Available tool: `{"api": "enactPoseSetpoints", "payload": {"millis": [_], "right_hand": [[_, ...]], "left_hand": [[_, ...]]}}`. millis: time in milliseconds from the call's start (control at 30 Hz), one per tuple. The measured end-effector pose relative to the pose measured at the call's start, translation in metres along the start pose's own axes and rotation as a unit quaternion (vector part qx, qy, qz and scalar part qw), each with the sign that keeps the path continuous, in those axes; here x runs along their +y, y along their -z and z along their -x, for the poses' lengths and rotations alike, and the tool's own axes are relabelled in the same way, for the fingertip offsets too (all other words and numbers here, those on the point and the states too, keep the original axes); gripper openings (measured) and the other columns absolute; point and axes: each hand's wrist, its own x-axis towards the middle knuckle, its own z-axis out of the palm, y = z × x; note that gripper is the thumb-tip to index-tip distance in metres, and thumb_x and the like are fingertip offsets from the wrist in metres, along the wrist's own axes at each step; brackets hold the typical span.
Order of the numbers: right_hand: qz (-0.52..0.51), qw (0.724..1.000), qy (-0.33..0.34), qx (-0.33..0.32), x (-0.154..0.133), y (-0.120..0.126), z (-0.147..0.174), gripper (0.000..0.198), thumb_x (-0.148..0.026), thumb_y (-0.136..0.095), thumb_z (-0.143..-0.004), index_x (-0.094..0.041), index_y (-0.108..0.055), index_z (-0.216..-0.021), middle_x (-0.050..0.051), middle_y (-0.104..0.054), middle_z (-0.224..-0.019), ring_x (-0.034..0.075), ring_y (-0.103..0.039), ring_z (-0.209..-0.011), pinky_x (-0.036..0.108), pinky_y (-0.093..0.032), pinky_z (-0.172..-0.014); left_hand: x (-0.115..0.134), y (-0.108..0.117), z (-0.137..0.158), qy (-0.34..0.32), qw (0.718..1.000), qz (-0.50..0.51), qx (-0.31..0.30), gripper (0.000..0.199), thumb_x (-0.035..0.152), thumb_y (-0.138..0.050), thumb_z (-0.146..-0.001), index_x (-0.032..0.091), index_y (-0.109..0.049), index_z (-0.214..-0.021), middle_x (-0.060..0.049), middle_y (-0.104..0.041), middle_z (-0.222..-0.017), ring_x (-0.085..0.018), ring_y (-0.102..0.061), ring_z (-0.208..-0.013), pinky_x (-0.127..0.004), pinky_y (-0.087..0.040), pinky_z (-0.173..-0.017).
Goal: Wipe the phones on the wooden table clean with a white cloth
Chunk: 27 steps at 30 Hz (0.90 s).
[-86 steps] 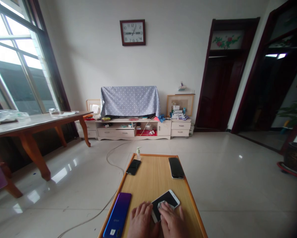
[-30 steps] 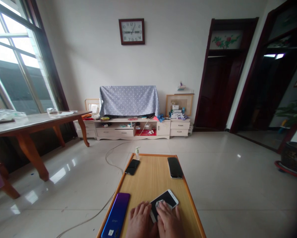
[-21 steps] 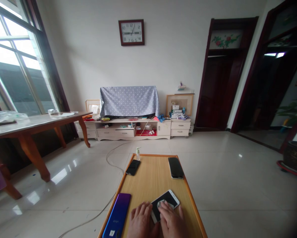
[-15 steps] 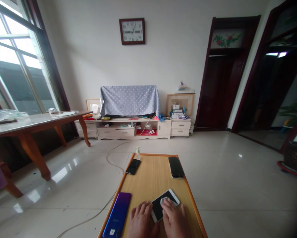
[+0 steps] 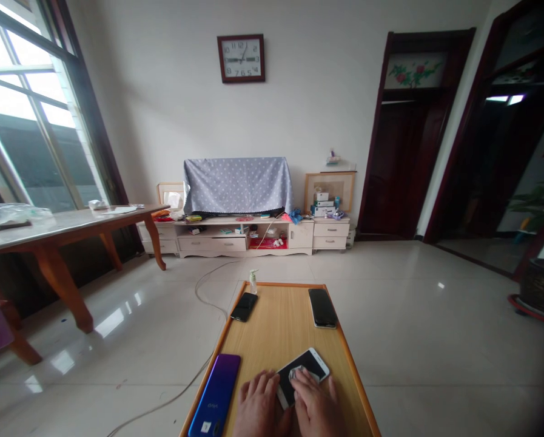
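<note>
A white smartphone (image 5: 318, 360) with a dark screen lies at a slant on the small wooden table (image 5: 281, 321). My left hand (image 5: 257, 403) holds it steady at its left end, fingers bent against the edge and thumb near the lower side. My right hand (image 5: 316, 402) rests over the screen, its fingers closed and pressing a small crumpled greyish-white wipe (image 5: 294, 371) onto the glass. Part of the phone's lower edge is hidden by the hands. To the left of my left hand lies a blue-purple smartphone (image 5: 218, 391), back side up.
Two dark-screened phones lie farther off, one at the left edge (image 5: 244, 306) and one at the right (image 5: 322, 308). A small pump bottle (image 5: 253, 281) stands at the far left corner. A cable (image 5: 185, 388) runs along the floor left of the table.
My right hand has slid slightly left across the screen with the wipe. My left hand and the phone have stayed in place.
</note>
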Motion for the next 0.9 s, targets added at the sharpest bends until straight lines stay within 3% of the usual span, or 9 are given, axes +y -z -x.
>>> {"api": "enactPoseSetpoints", "payload": {"millis": [233,600,900], "right_hand": [[0.026,0.999,-0.031,0.027,-0.001,0.004,-0.002,0.044,-0.021,-0.039,-0.095,-0.033,-0.066,-0.128,0.004,-0.058,-0.141,0.029,-0.05,-0.135,0.062,-0.027,-0.117],[-0.007,1.0,0.009,-0.006,0.0,-0.006,0.003,0.045,-0.023,-0.045,-0.092,-0.036,-0.064,-0.131,0.001,-0.056,-0.143,0.027,-0.05,-0.135,0.057,-0.028,-0.117],[0.03,0.998,-0.04,0.025,0.004,0.007,-0.002,0.043,-0.022,-0.039,-0.097,-0.035,-0.065,-0.129,0.003,-0.058,-0.141,0.029,-0.05,-0.134,0.066,-0.025,-0.116]], "left_hand": [[-0.002,-0.002,-0.001,-0.003,1.0,0.007,-0.003,0.06,0.057,-0.054,-0.082,0.032,-0.056,-0.136,-0.001,-0.054,-0.148,-0.026,-0.04,-0.142,-0.043,-0.024,-0.117],[0.001,0.0,-0.001,-0.002,1.0,0.007,0.0,0.057,0.055,-0.053,-0.083,0.032,-0.057,-0.135,-0.001,-0.055,-0.147,-0.025,-0.041,-0.141,-0.042,-0.025,-0.116],[0.0,0.0,0.0,-0.006,1.0,0.012,-0.004,0.061,0.055,-0.054,-0.081,0.03,-0.056,-0.137,-0.003,-0.053,-0.149,-0.027,-0.039,-0.142,-0.043,-0.023,-0.117]]}}
